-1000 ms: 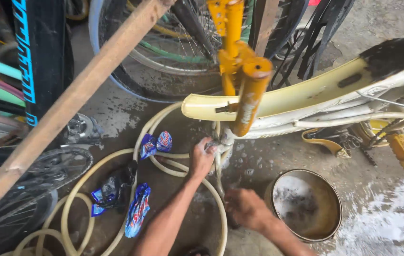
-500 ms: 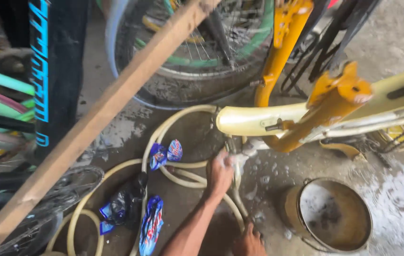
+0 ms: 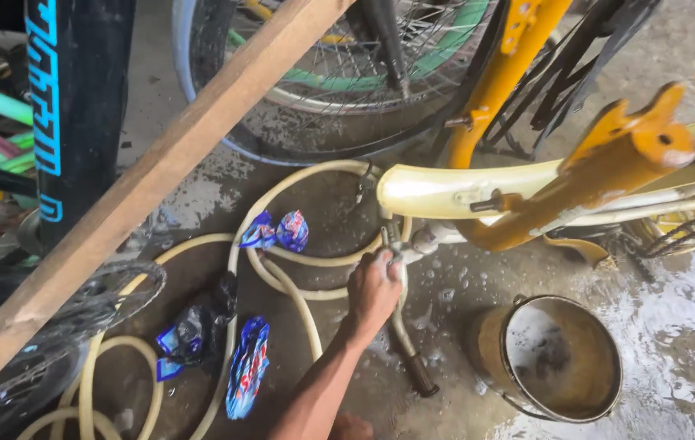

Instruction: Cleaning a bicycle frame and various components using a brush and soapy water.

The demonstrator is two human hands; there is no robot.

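At centre frame the kickstand (image 3: 403, 326), slanting down-right from the yellow bicycle frame (image 3: 453, 189), is gripped by the closed left hand (image 3: 373, 287).

Left hand (image 3: 373, 289) on bicycle kickstand (image 3: 403, 326)

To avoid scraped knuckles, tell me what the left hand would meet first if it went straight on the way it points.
Probably the grey crank hub just beyond the left hand, then the cream mudguard; depth is hard to judge.
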